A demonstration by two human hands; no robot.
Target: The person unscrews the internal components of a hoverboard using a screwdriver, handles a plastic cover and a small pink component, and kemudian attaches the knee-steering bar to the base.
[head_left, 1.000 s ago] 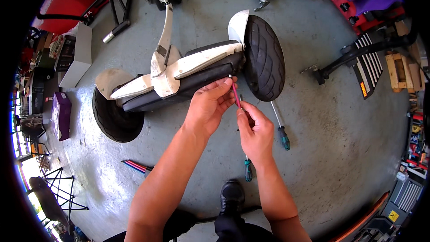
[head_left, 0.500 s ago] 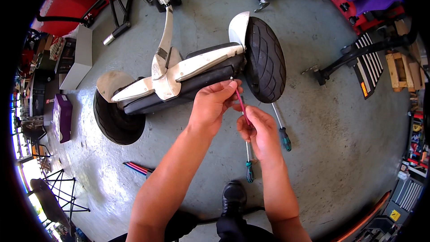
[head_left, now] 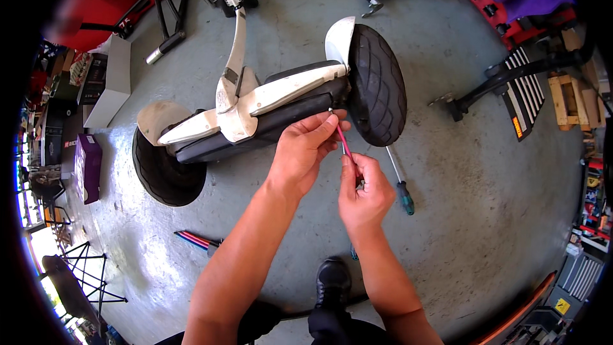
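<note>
Two hands (head_left: pixel 305 140) (head_left: pixel 368 193) pinch a pink rod (head_left: pixel 345 142).

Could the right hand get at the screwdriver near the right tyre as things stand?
Probably yes: the screwdriver lies just right of the right hand, with nothing visible between them. But that hand's grip is on the pink tool, so it would likely need freeing first.

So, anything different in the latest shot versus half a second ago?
Right hand shifted slightly left and its fingers re-set around the pink tool. It and its forearm now cover most of the lower screwdriver, which showed before. Nothing visibly let go. Unchanged: left hand pinching the tool's upper end, white-and-black two-wheeled scooter, other screwdriver.
</note>
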